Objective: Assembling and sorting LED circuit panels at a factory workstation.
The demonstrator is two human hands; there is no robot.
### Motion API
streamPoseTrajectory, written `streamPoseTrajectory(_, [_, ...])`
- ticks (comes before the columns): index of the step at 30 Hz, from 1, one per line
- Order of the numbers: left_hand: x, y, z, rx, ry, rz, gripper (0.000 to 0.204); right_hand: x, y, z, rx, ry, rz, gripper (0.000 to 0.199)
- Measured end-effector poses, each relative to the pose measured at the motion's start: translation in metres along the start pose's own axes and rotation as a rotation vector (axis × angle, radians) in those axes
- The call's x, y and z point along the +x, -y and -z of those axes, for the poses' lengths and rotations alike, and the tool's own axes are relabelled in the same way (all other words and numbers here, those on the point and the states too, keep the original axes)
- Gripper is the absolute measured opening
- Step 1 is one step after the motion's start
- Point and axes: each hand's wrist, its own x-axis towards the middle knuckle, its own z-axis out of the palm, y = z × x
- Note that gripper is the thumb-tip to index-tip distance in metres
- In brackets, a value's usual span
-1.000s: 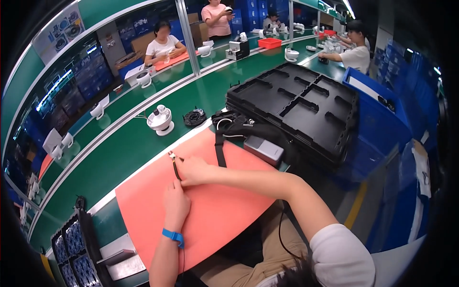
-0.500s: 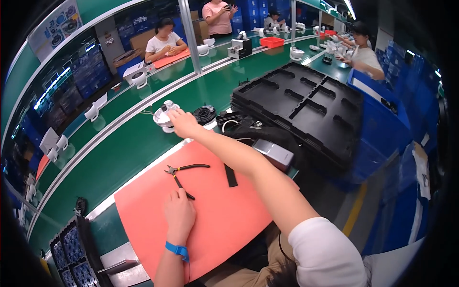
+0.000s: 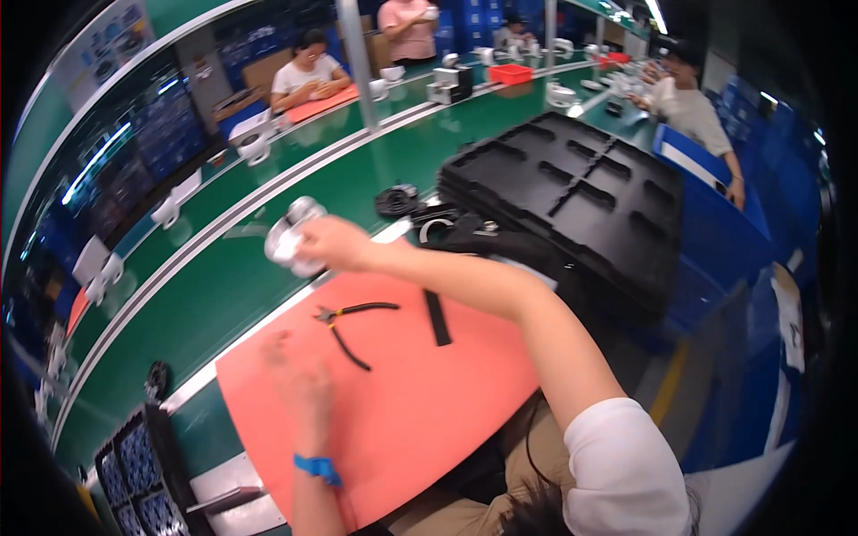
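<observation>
My right hand (image 3: 335, 244) reaches across to the green bench and grips a white round plastic housing (image 3: 284, 245) with a clear part on it, lifted and tilted, slightly blurred. Over the left part of the salmon-coloured mat (image 3: 420, 402), my left hand (image 3: 304, 384) has its fingers apart and holds nothing; motion smears it. A blue band (image 3: 318, 468) circles that wrist. Beside the left hand, diagonal cutters (image 3: 327, 314) with black handles lie spread on the mat. Right of them is a flat black strip (image 3: 437, 319).
A black round coiled part (image 3: 396, 201) sits beyond my right forearm. Stacked black trays (image 3: 585, 179) stand at the right, next to a blue bin (image 3: 715, 223). A divided black tray of small parts (image 3: 138, 464) is at lower left. Co-workers sit along the line.
My right hand has drawn the white housing left and nearer, tilting it off the bench. My left hand has lifted from beside the cutters, moved left and spread its fingers.
</observation>
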Motion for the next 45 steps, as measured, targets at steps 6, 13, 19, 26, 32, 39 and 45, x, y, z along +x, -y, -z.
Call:
streamPoseTrajectory(6, [0.013, 0.034, 0.022, -0.476, -0.312, 0.313, 0.053, -0.029, 0.130, 0.025, 0.067, 0.087, 0.339, 0.023])
streamPoseTrajectory(13, [0.009, 0.047, -0.002, -0.399, -0.015, 0.299, 0.050, -0.054, 0.111, 0.134, 0.267, 0.129, -0.313, 0.026])
streamPoseTrajectory(19, [0.015, -0.002, -0.004, -0.342, 0.016, 0.294, 0.059, -0.147, -0.080, 0.325, -0.654, 0.025, -1.397, 0.075])
streamPoseTrajectory(26, [0.009, 0.022, -0.002, -0.209, -0.138, 0.100, 0.075, -0.205, -0.068, 0.411, -0.991, 0.096, -1.630, 0.087])
streamPoseTrajectory(32, [0.009, 0.009, 0.002, -0.261, -0.140, 0.167, 0.085, -0.185, -0.041, 0.411, -0.940, 0.244, -1.669, 0.073])
streamPoseTrajectory(39, [0.009, 0.012, 0.003, -0.071, -0.215, 0.047, 0.089, -0.201, -0.045, 0.425, -0.872, 0.255, -1.728, 0.057])
streamPoseTrajectory(45, [0.011, 0.014, -0.002, -0.069, -0.229, 0.055, 0.091, -0.248, -0.041, 0.452, -0.917, 0.297, -1.834, 0.052])
